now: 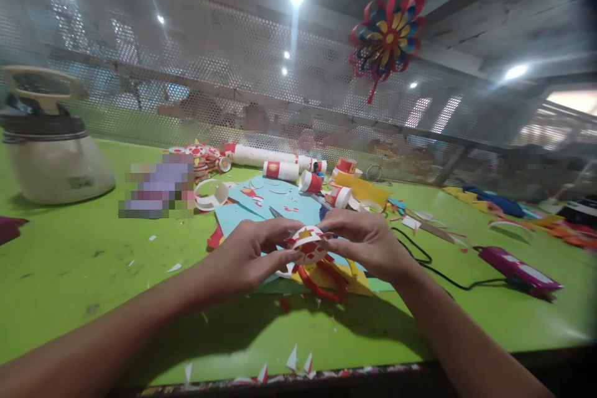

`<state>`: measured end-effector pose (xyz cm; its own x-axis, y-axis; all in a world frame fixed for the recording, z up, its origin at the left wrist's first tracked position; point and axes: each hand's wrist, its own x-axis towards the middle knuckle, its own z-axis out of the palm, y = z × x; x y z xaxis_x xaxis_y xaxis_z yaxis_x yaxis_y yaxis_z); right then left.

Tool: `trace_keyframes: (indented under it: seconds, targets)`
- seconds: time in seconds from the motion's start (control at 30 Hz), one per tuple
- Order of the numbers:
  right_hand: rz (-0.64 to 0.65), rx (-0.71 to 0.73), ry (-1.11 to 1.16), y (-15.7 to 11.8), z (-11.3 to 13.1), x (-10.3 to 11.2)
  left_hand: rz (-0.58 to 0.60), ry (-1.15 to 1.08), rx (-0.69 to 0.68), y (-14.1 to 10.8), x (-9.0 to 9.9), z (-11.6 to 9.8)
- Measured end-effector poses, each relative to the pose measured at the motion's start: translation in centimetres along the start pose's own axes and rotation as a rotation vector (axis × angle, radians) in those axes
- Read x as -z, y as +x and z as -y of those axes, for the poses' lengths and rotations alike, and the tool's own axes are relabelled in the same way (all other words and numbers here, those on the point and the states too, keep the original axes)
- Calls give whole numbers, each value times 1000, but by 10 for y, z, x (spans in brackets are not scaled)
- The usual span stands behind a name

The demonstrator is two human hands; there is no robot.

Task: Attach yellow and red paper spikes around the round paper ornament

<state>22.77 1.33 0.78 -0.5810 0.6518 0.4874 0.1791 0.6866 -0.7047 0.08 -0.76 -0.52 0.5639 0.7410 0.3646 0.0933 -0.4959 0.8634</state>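
Between my two hands, above the front middle of the green table, is a small red and white paper piece (308, 245) with a rounded body and pointed bits round its edge. My left hand (261, 250) pinches its left side between thumb and fingers. Its right side is gripped by the thumb and fingers of my right hand (364, 241). Red scissor handles (326, 286) lie just below it, over yellow paper (359, 280). Light blue sheets (265, 199) spread out behind my hands, with paper scraps on them.
Red and white cups (280, 171) and a long white tube (261, 155) lie behind the sheets. A spray bottle (56, 161) stands at left. A purple device (520, 270) with a black cable lies at right. A paper flower (390, 37) hangs above.
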Motion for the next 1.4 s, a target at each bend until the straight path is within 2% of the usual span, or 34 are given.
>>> trace_keyframes:
  seconds: [0.13,0.33,0.43,0.53,0.73,0.83,0.93,1.0,1.13,1.27,1.4]
  targets:
    - [2,-45,27,2,4,-1,14,-187,54,2,1,6]
    - [-70,-63,-101,4,8,-2,-21,-304,123,6,7,8]
    - [-75,-90,-90,4,5,-2,15,-413,174,6,8,10]
    - [-90,-125,0,3,2,-3,28,-531,210,6,6,15]
    - [-99,-198,280,2,-5,-2,-29,-656,239,8,6,17]
    - [-123,-295,401,4,-9,-5,-64,-714,256,9,6,16]
    - [-130,-424,420,6,-12,-12,-109,-741,277,9,5,17]
    - [-81,-476,387,6,-13,-19,-125,-751,294,9,5,17]
    - [-45,-459,434,4,-13,-28,-123,-765,314,9,1,19]
    - [-72,-383,562,4,-7,-31,-97,-785,296,10,-2,19]
    - [-155,-427,615,6,0,-37,-76,-767,302,10,-7,20]
